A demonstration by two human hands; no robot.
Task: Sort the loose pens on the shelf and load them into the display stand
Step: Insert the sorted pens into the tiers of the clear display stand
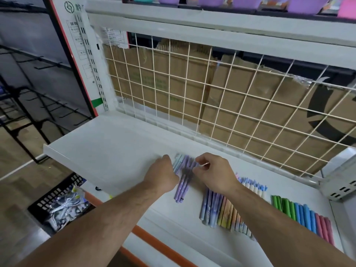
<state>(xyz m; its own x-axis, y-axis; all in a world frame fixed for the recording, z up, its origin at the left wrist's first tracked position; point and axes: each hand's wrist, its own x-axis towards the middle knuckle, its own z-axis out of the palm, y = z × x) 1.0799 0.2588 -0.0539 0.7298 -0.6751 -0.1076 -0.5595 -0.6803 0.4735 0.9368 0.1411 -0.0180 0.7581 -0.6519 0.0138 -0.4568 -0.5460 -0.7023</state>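
Note:
A bundle of purple and pale blue pens lies on the white shelf. My left hand sits against its left side with curled fingers on the pens. My right hand is at the bundle's right side, fingers curled, pinching at the pens' upper ends. To the right lie a row of patterned pastel pens, a row with white barrels and blue caps, and a row of green, blue and pink pens. The view is blurred with motion.
A white wire grid backed by cardboard closes the shelf's rear. A white metal stand sits at the far right. Below left, a black plastic basket of packaged items stands on the floor. Purple tubs line the shelf above.

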